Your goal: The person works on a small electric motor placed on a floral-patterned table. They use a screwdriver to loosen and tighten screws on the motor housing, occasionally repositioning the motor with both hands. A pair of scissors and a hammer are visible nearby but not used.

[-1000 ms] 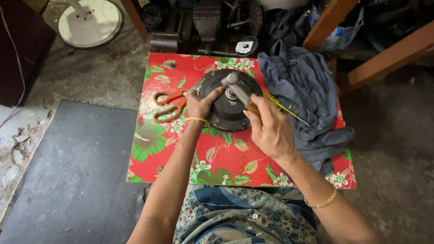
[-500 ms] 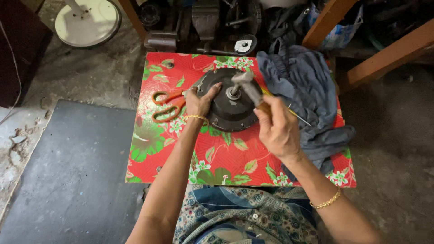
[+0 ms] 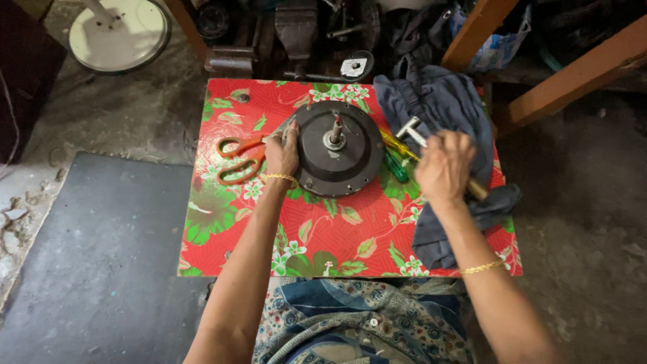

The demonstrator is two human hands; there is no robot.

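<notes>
**One hammer gripped, one motor housing steadied**

A single hammer (image 3: 431, 152) is gripped in the closed right hand (image 3: 445, 167): the fingers are wrapped round the wooden handle, the metal head projects up and to the left of the fist, and the handle's end shows below and to the right of it. The left hand (image 3: 282, 154) is laid against the left rim of one round dark motor housing (image 3: 340, 149), its fingers curled over the edge; whether the rim is truly clasped or only pressed cannot be told.

Everything is carried by one low table covered in a red floral cloth (image 3: 323, 236), spread beneath both hands. To the left of the table, away from both grips, one dark floor mat (image 3: 94, 263) is seen on the concrete. Directly under and behind the hammer hand, one blue-grey garment (image 3: 448, 108) is heaped along the table's right side. Between the two hands the housing lies flat, with one short shaft (image 3: 335, 129) standing upright at its centre, well apart from the hammer head. Just left of the left hand, one pair of orange-handled scissors (image 3: 239, 158) is laid, touching the fingers or nearly so. Between the housing and the hammer hand, two screwdrivers are lying side by side: one with a yellow handle (image 3: 395, 143) and one with a green handle (image 3: 396, 166). One gold bangle is worn on each wrist.
</notes>
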